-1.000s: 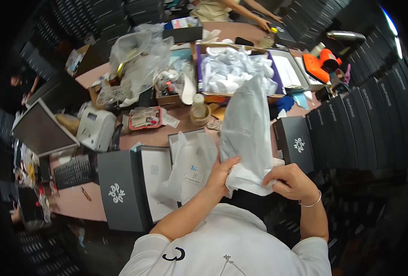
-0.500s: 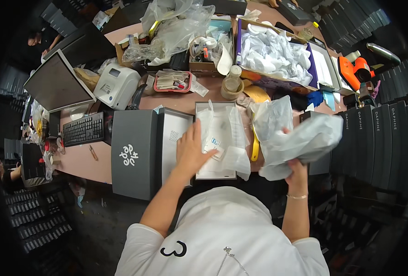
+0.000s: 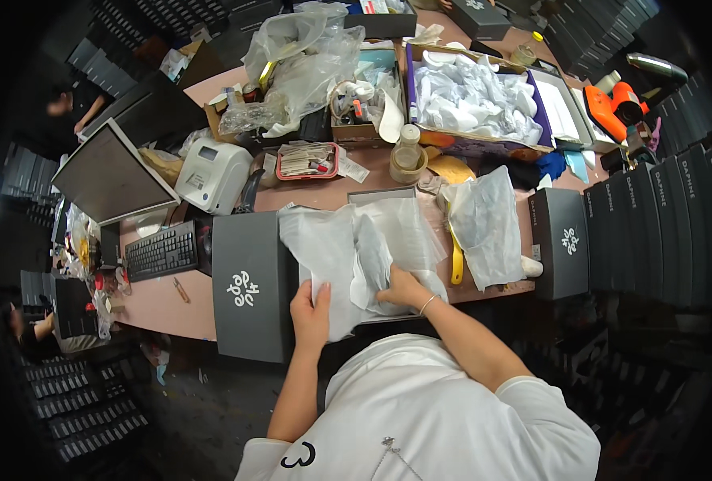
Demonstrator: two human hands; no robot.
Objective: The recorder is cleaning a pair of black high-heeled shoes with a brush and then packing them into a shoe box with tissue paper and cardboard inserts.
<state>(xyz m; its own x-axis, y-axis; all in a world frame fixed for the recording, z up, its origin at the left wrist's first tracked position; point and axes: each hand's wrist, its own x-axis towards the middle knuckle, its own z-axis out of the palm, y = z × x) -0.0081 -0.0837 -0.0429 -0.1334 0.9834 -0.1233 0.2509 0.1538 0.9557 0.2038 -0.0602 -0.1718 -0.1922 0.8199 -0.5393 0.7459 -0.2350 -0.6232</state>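
An open shoebox, lined with white paper, sits at the table's front edge in front of me. Over its left side lies a sheet of white tissue paper. My left hand pinches the near left edge of that sheet between thumb and fingers. A grey-white paper-wrapped bundle rests over the box, its contents hidden. My right hand grips the bundle's near right end. To the left stands a dark grey box lid with a white logo.
Left are a keyboard, monitor and white label printer. Behind are a red tray, jar and a box of crumpled paper. Right lie a paper sheet, yellow-handled tool and dark shoeboxes.
My right hand has brought the wrapped bundle leftward from the right side to over the box. My left hand has moved nearer and now holds the tissue sheet, spread leftward.
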